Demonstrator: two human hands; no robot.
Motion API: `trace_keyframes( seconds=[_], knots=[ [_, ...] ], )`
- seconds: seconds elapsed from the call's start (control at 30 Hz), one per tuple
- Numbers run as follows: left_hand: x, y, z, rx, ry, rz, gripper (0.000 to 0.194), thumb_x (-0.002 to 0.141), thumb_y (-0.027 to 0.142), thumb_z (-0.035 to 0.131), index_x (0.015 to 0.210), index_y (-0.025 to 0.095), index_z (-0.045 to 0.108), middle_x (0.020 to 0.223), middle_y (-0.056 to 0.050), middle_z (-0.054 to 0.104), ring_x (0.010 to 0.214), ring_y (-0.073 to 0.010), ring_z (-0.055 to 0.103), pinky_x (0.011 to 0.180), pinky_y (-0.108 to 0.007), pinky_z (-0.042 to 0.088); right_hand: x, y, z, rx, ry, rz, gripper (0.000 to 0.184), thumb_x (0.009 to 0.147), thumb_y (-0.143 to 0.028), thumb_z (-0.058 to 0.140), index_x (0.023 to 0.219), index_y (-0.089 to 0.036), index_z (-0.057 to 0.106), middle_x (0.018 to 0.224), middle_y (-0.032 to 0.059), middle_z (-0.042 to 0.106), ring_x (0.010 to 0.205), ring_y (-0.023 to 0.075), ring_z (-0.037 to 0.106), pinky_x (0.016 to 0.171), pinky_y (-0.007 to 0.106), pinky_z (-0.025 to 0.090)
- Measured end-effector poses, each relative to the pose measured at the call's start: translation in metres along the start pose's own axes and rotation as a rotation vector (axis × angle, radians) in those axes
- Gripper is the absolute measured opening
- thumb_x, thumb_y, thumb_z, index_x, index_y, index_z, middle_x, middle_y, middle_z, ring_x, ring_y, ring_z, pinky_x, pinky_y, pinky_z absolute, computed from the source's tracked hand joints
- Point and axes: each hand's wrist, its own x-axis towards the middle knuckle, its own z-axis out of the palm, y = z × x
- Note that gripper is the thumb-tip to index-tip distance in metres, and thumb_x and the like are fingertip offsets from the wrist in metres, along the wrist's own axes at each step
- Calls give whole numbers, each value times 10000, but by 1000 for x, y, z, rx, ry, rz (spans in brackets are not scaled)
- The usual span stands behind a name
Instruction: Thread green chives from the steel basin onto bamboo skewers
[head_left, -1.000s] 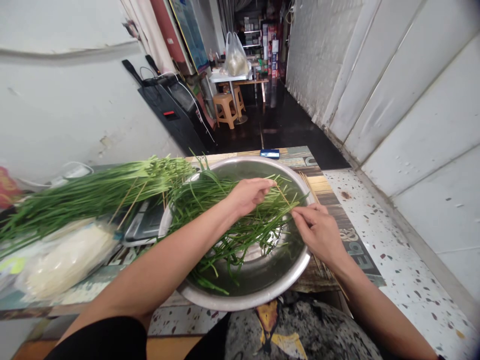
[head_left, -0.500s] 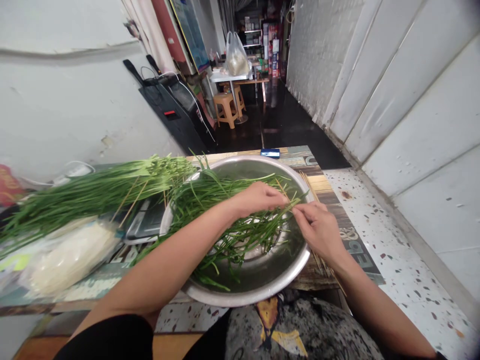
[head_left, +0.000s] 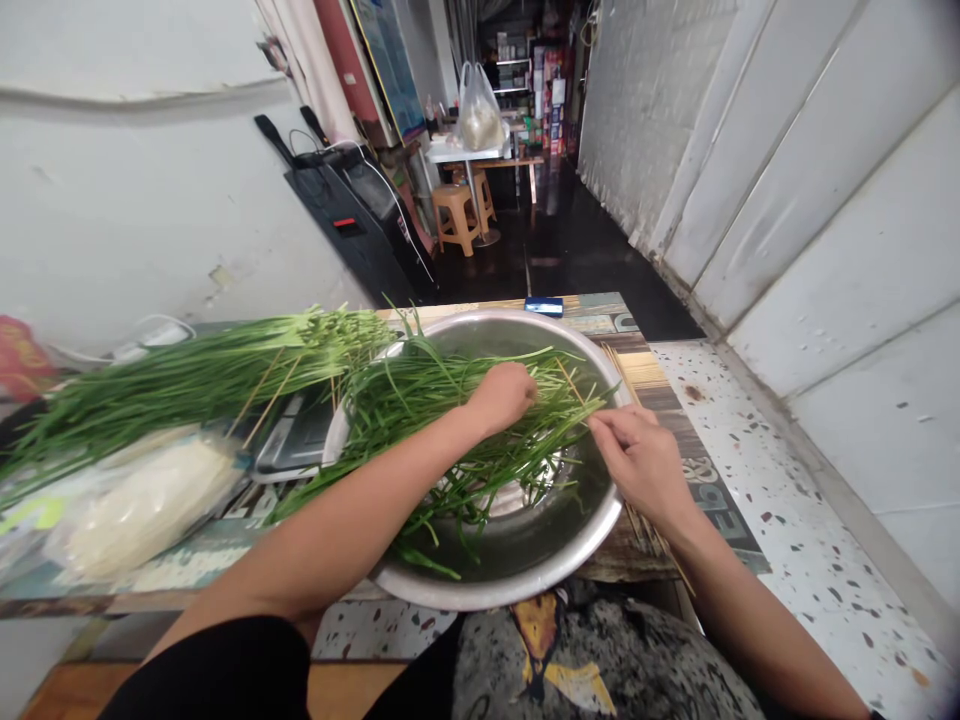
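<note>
A wide metal basin (head_left: 495,595) stands in front of me, with loose garlic chives (head_left: 420,400) heaped inside. Over the heap, my left hand (head_left: 504,395) is closed, its fingertips down among the chive stems and partly hidden. At the basin's right side, my right hand (head_left: 637,450) pinches thumb against fingers. A thin bamboo skewer (head_left: 570,382) slants from these fingertips up and left, with pale chive ends lying against it. How many chives are on the skewer I cannot tell.
More bamboo skewers (head_left: 649,530) lie under the basin's right rim. At left are a large chive bundle (head_left: 195,370), a plastic bag of something pale (head_left: 150,505) and a dark tray (head_left: 294,440). A small blue box (head_left: 544,306) sits behind the basin.
My left hand has drawn away leftward from my right fingertips and come down over the chives. The right hand has stayed almost in place, still pinching.
</note>
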Motion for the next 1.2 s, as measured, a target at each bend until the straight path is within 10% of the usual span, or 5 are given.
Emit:
trace_keyframes(
  seconds=[0.23,0.53,1.2],
  knots=[
    [-1,0,-6,-111,53,10,133,741,159,582,765,148,712,868,-114,668,893,-244,583,856,-361,407,0,-2,-2,-2,-28,26,226,873,-299,476,787,-212,666,724,5,675,726,150,560,737,296,424],
    [-3,21,-14,-1163,278,-278,193,720,238,643,852,100,671,716,-57,679,637,-128,603,732,-273,473,1,-2,-2,-41,-57,13,241,869,-275,478,760,-211,683,711,14,678,735,156,556,714,283,425],
    [-3,24,-15,-1300,380,-438,168,613,209,727,743,106,697,642,-39,658,602,-103,570,680,-248,444,1,-2,-1,-61,-71,12,268,873,-277,467,726,-223,684,682,8,661,719,149,558,715,290,424]
  ],
)
